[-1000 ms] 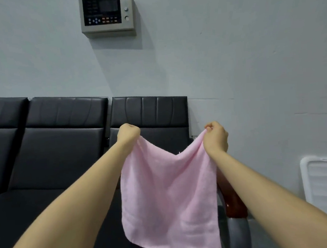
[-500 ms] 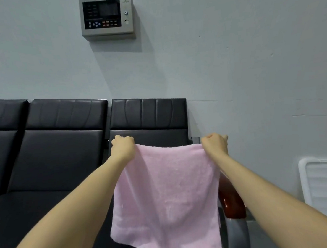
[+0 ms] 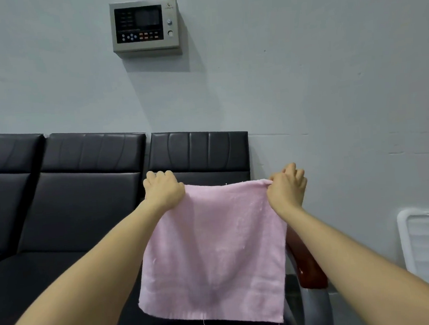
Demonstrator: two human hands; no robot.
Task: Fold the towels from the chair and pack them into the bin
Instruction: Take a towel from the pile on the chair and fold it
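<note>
- Head view: left hand (image 3: 165, 191) and right hand (image 3: 286, 187) each pinch a top corner of a pink towel (image 3: 212, 251), stretched flat in the air before a black chair (image 3: 197, 153).
- Judged step: spreading before folding.
- Next move: bring the corners together evenly; white bin (image 3: 428, 243) waits at right.

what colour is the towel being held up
Plain pale pink, no pattern; the towel shows best in the head view.

1 pink towel (image 3: 212, 254), 2 hands, 3 chair backs, 1 wall panel (image 3: 145, 25).
</note>
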